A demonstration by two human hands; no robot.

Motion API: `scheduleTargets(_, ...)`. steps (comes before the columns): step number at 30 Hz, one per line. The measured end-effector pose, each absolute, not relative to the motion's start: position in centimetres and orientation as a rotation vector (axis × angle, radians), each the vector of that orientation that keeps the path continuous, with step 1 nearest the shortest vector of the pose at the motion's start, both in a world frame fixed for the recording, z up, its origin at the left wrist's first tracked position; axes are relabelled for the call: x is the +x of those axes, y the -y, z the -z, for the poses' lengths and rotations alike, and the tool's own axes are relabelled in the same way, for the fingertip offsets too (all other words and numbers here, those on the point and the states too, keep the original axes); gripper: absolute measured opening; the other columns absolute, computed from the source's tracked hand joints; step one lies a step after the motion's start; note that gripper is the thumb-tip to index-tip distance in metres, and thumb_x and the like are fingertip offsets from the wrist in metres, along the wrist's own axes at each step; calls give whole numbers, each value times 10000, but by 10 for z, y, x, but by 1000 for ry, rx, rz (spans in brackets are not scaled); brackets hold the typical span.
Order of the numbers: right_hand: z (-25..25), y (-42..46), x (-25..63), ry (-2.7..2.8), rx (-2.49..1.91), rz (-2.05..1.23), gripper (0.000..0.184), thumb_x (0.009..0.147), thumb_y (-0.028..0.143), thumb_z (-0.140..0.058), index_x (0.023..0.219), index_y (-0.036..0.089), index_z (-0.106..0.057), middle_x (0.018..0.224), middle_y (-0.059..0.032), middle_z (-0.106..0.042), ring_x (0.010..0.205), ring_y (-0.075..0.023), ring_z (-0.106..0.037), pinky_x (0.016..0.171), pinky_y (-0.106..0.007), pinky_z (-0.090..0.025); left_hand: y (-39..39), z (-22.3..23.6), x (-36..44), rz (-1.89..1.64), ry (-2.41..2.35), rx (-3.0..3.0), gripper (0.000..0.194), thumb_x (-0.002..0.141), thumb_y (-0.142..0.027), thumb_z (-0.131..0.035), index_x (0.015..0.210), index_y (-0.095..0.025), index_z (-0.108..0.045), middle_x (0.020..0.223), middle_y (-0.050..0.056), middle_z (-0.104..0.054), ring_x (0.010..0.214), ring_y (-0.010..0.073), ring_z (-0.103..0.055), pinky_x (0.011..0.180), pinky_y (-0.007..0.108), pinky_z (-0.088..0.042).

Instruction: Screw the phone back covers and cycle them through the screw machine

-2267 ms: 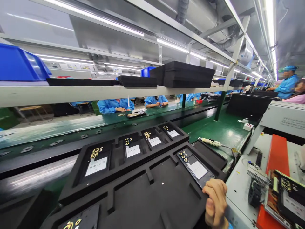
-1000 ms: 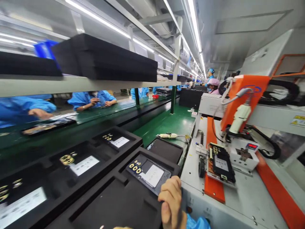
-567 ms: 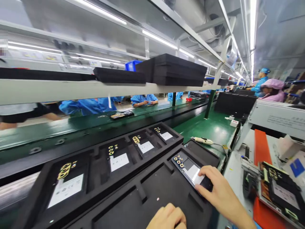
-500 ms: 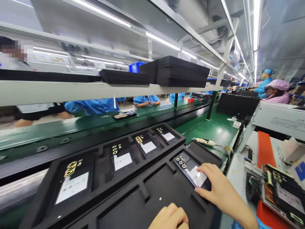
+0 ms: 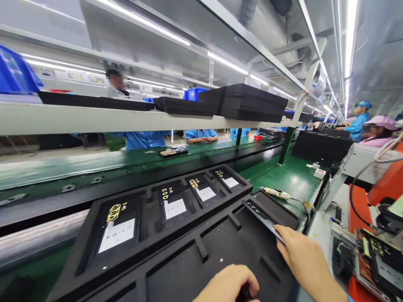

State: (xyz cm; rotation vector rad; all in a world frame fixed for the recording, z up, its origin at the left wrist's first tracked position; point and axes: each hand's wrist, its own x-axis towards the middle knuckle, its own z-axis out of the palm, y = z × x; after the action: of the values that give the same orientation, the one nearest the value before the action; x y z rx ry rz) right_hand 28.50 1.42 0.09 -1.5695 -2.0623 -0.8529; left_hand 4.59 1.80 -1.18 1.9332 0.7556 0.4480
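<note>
My right hand (image 5: 307,256) grips the near end of a phone body (image 5: 261,219). It is tipped up on its edge over the near black foam tray (image 5: 176,268), so I see mostly its thin side. My left hand (image 5: 231,285) is curled closed above the same tray, cut off by the bottom of the view; what its fingers hold, if anything, is hidden. Behind lies another foam tray (image 5: 147,247) with several phone bodies in its slots, each with gold camera rings and a white label, one of them a phone body (image 5: 116,230) at the left.
An electric screwdriver (image 5: 276,193) lies on the green bench (image 5: 296,178). At the right stands a machine with an orange plate (image 5: 357,205) and another phone body (image 5: 382,256) in its fixture. Stacked black foam (image 5: 245,102) sits on the shelf overhead. Co-workers sit across the line.
My right hand has raised the phone body from lying face up in the tray to a steep tilt. My left hand stays curled nearby. The view has shifted left.
</note>
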Motion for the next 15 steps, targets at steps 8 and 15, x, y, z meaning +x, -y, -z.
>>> scheduleTargets(8,-36,12,247,2219,-656,922,255,920,43,-516,1054,165,-697,927,-52,-754,843,-169,-721,779,-227,-570,-26,5,43,-863,-755,999,920,583,-750,-795,1219,-143,-520,1127,137,-627,922,251,-644,811,339,-486)
scheduleTargets(15,-12,-7,227,2238,-666,244,176,956,255,-598,1099,287,-695,1210,-72,-653,1125,-242,-626,906,-351,-559,-25,4,33,-1015,-787,985,779,595,-548,-889,1175,-143,-564,1158,137,-659,1080,320,-603,959,426,-472)
